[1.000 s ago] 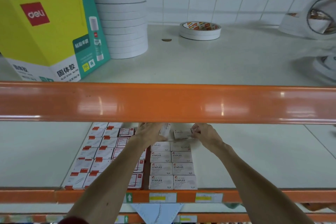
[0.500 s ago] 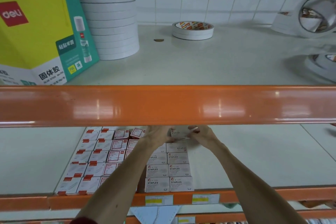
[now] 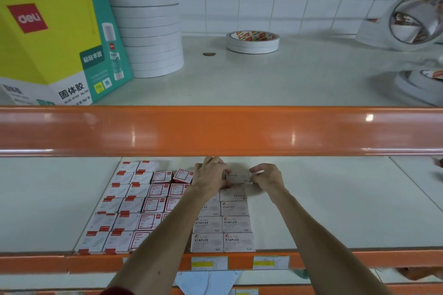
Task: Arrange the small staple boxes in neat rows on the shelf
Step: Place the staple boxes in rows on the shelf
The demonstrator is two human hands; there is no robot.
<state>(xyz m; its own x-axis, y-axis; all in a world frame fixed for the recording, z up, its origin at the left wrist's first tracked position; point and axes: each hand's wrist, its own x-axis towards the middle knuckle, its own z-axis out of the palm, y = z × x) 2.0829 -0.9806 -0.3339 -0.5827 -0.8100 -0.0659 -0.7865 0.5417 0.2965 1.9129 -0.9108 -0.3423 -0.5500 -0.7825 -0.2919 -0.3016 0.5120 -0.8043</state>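
On the lower white shelf (image 3: 335,211), small staple boxes lie flat in rows. Two columns of grey boxes marked STAPLES (image 3: 236,224) run from the front edge backward. To their left lie red-and-white boxes (image 3: 134,201), two at the back slightly askew. My left hand (image 3: 212,176) and my right hand (image 3: 267,177) together pinch one grey staple box (image 3: 237,177) at the far end of the right column, just above the shelf. My left forearm hides part of the left grey column.
An orange beam (image 3: 220,130) of the upper shelf crosses the view just above my hands. On that upper shelf stand a yellow-green glue stick carton (image 3: 52,48), a stack of tape rolls (image 3: 148,33), one tape roll (image 3: 253,40) and more tape at right (image 3: 417,21).
Both hands stay at the back of the grey columns; the held grey box is now turned flat with its STAPLES face up and brought in line behind the right column.
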